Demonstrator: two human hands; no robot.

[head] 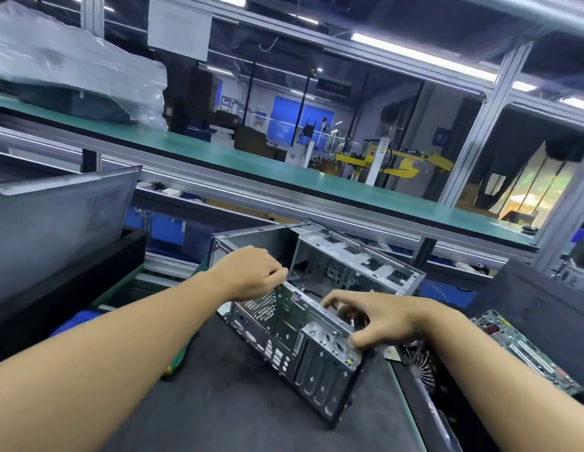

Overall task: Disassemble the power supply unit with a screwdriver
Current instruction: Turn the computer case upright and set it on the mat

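Observation:
An open grey metal computer case (303,334) lies on its side on the dark work mat (218,402), rear panel with ports and slot covers facing me. My left hand (248,275) grips the case's upper rear edge near the perforated vent. My right hand (378,321) holds the case's top rim near the slot covers, thumb on the outside and fingers curled over into the case. No screwdriver is clearly in view; a green and yellow object (173,363) is partly hidden under my left forearm. The power supply unit is not distinguishable.
A detached grey side panel (62,220) leans at the left on a black case. A motherboard (525,350) and a round finned cooler (421,363) lie to the right. A green conveyor shelf (284,171) runs across behind the case.

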